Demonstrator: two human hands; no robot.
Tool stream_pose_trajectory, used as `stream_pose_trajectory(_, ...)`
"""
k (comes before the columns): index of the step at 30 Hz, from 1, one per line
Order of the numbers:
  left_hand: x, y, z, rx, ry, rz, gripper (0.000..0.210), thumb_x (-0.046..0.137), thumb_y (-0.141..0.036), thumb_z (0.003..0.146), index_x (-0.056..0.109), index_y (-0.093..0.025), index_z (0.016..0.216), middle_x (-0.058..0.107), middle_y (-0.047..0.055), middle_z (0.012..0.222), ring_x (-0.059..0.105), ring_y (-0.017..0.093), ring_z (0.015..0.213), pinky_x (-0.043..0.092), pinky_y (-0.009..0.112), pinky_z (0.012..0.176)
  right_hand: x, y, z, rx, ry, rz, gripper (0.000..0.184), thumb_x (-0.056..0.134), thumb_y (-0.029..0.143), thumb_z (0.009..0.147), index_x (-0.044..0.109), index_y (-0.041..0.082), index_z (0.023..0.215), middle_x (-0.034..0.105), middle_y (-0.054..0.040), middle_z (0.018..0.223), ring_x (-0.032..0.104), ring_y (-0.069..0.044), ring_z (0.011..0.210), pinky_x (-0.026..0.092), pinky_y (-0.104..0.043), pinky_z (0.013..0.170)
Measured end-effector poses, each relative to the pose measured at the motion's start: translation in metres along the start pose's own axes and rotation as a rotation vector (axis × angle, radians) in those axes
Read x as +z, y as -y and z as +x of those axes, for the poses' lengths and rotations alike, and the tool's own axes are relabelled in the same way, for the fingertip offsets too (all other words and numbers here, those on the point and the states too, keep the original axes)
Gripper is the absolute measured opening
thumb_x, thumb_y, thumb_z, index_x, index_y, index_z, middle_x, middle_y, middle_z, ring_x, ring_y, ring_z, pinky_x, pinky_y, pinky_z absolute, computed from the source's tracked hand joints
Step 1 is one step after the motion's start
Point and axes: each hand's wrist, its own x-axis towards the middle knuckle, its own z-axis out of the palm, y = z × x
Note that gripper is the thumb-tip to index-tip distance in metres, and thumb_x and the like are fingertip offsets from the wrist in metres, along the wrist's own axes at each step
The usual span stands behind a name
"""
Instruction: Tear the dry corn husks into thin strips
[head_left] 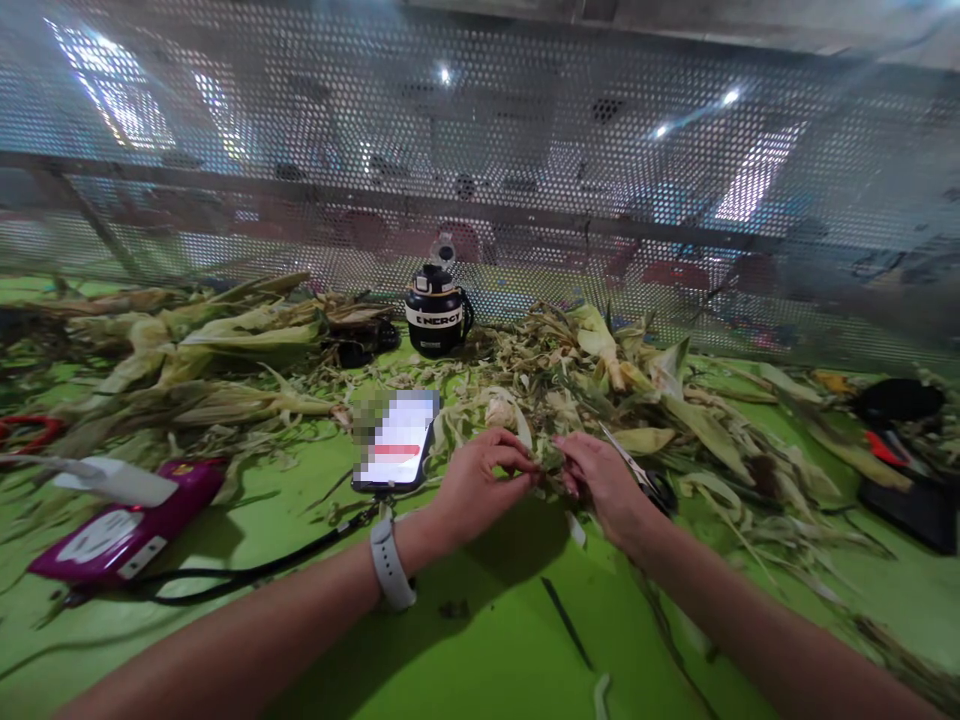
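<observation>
My left hand (pixel 484 482), with a pale watch band at the wrist, pinches one side of a small piece of corn husk (pixel 550 458). The fingers of my right hand (pixel 600 482) are closed on its other side, close to the left fingertips. The piece is pale green and crumpled, and fingers partly cover it. Just behind the hands lies a rounded cream-coloured bundle of husk (pixel 504 412). A pair of scissors (pixel 637 474) with dark handles rests beside my right hand, partly hidden by it.
A phone (pixel 397 445) lies left of the hands. Farther left is a purple power strip (pixel 127 530) with a white plug (pixel 120 480). A black bottle (pixel 435 315) stands behind. Corn husks (pixel 225 350) cover the left, more husks (pixel 697 430) the right. Perforated metal (pixel 480 150) closes the back.
</observation>
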Motion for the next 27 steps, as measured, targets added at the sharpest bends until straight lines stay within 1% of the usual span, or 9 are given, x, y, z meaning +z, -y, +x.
stream_pose_trajectory(3,0.001,0.0,-0.002,0.098,0.035,0.09,0.008,0.063,-0.016,0.077,0.07,-0.019,0.074,0.066,0.004,0.09,0.061,0.016,0.084,0.05,0.029,0.074,0.0,0.001,0.0,0.001,-0.003,0.009,0.033,0.062,0.039,0.069,0.04,0.02,0.052,0.038,0.0098,0.038,0.034,-0.006,0.034,0.025,-0.021,0.039)
stream_pose_trajectory(8,0.002,0.001,-0.003,0.322,0.179,0.302,0.017,0.054,-0.012,0.08,0.068,-0.02,0.075,0.071,0.002,0.097,0.062,0.018,0.087,0.048,0.031,0.078,0.001,0.002,-0.001,-0.01,0.012,0.009,0.035,0.063,0.037,0.07,0.04,0.02,0.051,0.038,0.009,0.038,0.033,-0.005,0.035,0.025,-0.021,0.04)
stream_pose_trajectory(10,0.001,0.0,-0.002,0.358,0.199,0.339,0.019,0.051,-0.012,0.082,0.067,-0.02,0.076,0.072,0.002,0.096,0.062,0.018,0.085,0.048,0.031,0.076,0.001,0.002,-0.002,-0.018,0.014,0.019,0.034,0.064,0.037,0.07,0.04,0.02,0.051,0.037,0.0094,0.039,0.033,-0.005,0.035,0.025,-0.02,0.04)
stream_pose_trajectory(13,-0.001,0.0,-0.001,0.382,0.191,0.359,0.019,0.049,-0.012,0.084,0.067,-0.019,0.078,0.072,0.003,0.096,0.063,0.018,0.085,0.049,0.029,0.075,0.001,0.002,-0.001,-0.007,0.011,0.046,0.035,0.065,0.039,0.068,0.04,0.02,0.053,0.035,0.0101,0.04,0.032,-0.005,0.036,0.025,-0.02,0.04)
stream_pose_trajectory(15,-0.002,0.001,0.0,0.372,0.173,0.352,0.018,0.05,-0.014,0.085,0.067,-0.019,0.079,0.071,0.003,0.096,0.063,0.017,0.086,0.049,0.028,0.074,0.001,0.002,-0.001,0.004,0.008,0.059,0.038,0.067,0.042,0.067,0.039,0.02,0.053,0.034,0.0104,0.04,0.032,-0.006,0.037,0.025,-0.02,0.04)
stream_pose_trajectory(17,-0.003,0.003,0.0,0.326,0.17,0.315,0.016,0.052,-0.015,0.084,0.067,-0.019,0.08,0.07,0.003,0.095,0.063,0.017,0.085,0.049,0.027,0.073,0.001,0.003,-0.001,0.007,0.007,0.062,0.04,0.067,0.044,0.066,0.039,0.02,0.053,0.034,0.0105,0.04,0.032,-0.006,0.037,0.026,-0.02,0.04)
stream_pose_trajectory(20,-0.005,0.006,0.002,0.235,0.211,0.213,0.012,0.055,-0.013,0.081,0.066,-0.017,0.078,0.069,0.005,0.092,0.063,0.016,0.081,0.049,0.026,0.071,0.001,0.003,-0.001,0.005,0.013,0.061,0.042,0.069,0.045,0.065,0.038,0.02,0.052,0.035,0.0106,0.039,0.032,-0.006,0.036,0.025,-0.021,0.04)
stream_pose_trajectory(23,-0.006,0.005,0.004,0.189,0.25,0.084,0.01,0.056,-0.012,0.08,0.064,-0.016,0.077,0.067,0.004,0.083,0.061,0.015,0.078,0.048,0.026,0.071,0.001,0.002,-0.001,0.005,0.02,0.054,0.041,0.068,0.043,0.065,0.037,0.02,0.051,0.035,0.0107,0.037,0.032,-0.006,0.035,0.024,-0.021,0.04)
stream_pose_trajectory(27,-0.008,0.005,0.007,0.089,0.292,-0.08,0.008,0.058,-0.017,0.08,0.059,-0.015,0.071,0.065,0.004,0.08,0.058,0.014,0.075,0.045,0.027,0.072,0.001,-0.001,0.0,0.021,0.038,0.034,0.037,0.065,0.04,0.068,0.039,0.02,0.051,0.037,0.0105,0.037,0.032,-0.006,0.034,0.024,-0.021,0.04)
